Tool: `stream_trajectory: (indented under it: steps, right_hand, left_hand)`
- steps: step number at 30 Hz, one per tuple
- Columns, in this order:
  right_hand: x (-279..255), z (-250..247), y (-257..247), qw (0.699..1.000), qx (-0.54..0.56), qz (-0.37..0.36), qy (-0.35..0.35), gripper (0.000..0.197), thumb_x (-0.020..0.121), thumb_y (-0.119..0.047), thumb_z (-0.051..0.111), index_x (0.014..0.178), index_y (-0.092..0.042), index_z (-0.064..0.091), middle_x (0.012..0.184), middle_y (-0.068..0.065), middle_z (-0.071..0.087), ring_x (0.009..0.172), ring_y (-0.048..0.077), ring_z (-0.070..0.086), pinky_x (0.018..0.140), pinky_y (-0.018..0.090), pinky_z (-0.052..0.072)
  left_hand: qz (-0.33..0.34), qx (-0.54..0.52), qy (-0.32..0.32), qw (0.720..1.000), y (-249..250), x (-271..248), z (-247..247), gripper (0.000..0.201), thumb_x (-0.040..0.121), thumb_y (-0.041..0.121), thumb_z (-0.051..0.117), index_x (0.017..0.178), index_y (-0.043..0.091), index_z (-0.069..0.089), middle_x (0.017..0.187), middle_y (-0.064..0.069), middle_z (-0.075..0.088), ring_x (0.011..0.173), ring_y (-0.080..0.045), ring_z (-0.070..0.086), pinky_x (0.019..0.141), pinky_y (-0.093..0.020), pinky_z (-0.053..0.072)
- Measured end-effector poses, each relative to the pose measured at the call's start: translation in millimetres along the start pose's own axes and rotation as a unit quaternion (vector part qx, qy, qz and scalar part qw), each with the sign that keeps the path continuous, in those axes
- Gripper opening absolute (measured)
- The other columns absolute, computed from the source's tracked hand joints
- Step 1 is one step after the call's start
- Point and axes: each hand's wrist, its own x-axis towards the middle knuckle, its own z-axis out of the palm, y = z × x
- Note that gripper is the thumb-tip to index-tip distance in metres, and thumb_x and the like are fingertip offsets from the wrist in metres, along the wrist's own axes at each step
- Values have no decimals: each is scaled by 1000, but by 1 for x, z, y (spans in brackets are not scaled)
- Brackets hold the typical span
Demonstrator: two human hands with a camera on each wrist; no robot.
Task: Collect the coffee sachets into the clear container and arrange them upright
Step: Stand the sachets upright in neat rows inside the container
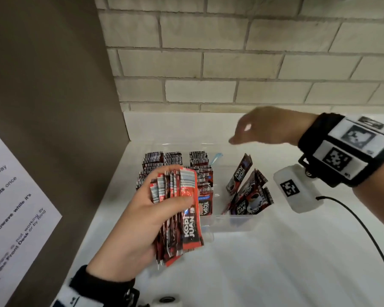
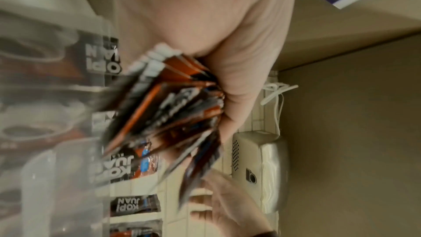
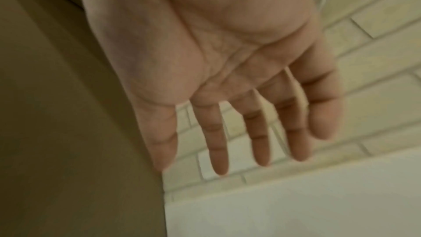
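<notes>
My left hand [image 1: 142,209] grips a thick bundle of red and black coffee sachets [image 1: 180,213] in front of the clear container [image 1: 233,222], thumb across the front sachet. The same bundle [image 2: 173,107] looks blurred in the left wrist view. Inside the container, several sachets [image 1: 175,160] stand upright in rows on the left. A few sachets [image 1: 248,191] lean tilted on the right. My right hand [image 1: 264,127] hovers above the container's far right side, holding nothing. Its fingers [image 3: 257,132] are straight and spread.
A white counter [image 1: 275,262] runs to a brick wall [image 1: 231,63]. A tall brown panel [image 1: 49,107] with a printed notice [image 1: 11,191] closes off the left. A black cable [image 1: 364,229] trails from the right wrist camera.
</notes>
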Motion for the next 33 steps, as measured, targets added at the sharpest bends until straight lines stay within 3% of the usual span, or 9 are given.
stream_trajectory:
  steps: [2,6,8,13,17,21,24,28,33]
  right_hand:
    - [-8,-4,-6,980,170,-56,86,32,83,-45,66,100,-18,68,100,3,67,78,11,57,67,25,43]
    - [-23,11,-31,924,327,-152,-129,46,72,-29,77,114,-19,60,92,2,72,70,14,67,64,29,54]
    - [-24,25,-38,907,345,-173,-165,43,73,-15,78,113,-14,61,84,5,72,60,14,64,59,28,54]
    - [-26,21,-27,878,452,-157,8,14,74,-3,75,86,-6,68,66,5,70,50,13,63,48,22,54]
    - [-45,21,-23,786,507,-236,263,14,72,2,76,74,-10,70,70,-3,71,65,11,66,65,24,54]
    - [-69,64,-31,813,369,-340,294,13,73,-17,68,82,-11,76,88,2,71,79,7,67,74,15,49]
    - [-73,88,-28,811,381,-340,285,17,71,-15,64,80,-8,77,90,1,71,82,7,68,75,16,51]
    - [-76,100,-26,807,398,-344,268,21,77,-29,72,83,-10,77,94,-2,69,80,8,68,75,18,52]
    - [-77,90,-26,811,494,-278,144,42,58,-42,86,91,-20,72,98,0,69,86,16,69,79,33,56]
  left_hand:
    - [-3,-37,3,999,0,1,3,55,63,1,68,116,13,62,97,-23,71,71,-31,72,52,-40,57]
    - [8,-70,-4,997,-2,4,14,56,59,2,67,114,14,63,90,-19,73,68,-29,71,58,-39,60]
    - [12,-88,-8,996,-4,6,18,52,60,4,68,112,14,64,90,-19,73,69,-29,71,63,-40,59]
    - [-10,-125,28,992,-8,6,15,46,65,19,70,109,7,65,85,-18,71,60,-22,68,50,-31,56]
    - [7,-207,66,976,-5,9,10,35,70,22,69,103,10,66,94,-12,72,66,-18,70,51,-28,56]
    - [53,-251,46,966,4,9,17,26,70,23,66,94,13,72,100,-15,73,78,-25,73,59,-39,59]
    - [101,-248,49,962,6,8,21,27,66,8,64,87,19,74,88,-12,73,74,-27,73,58,-41,58]
    - [150,-230,75,959,4,8,23,61,66,-5,61,123,14,55,91,-11,70,80,-28,71,64,-42,57]
    - [193,-206,103,954,3,7,23,54,62,-4,62,108,24,55,85,-4,71,79,-21,70,65,-41,59]
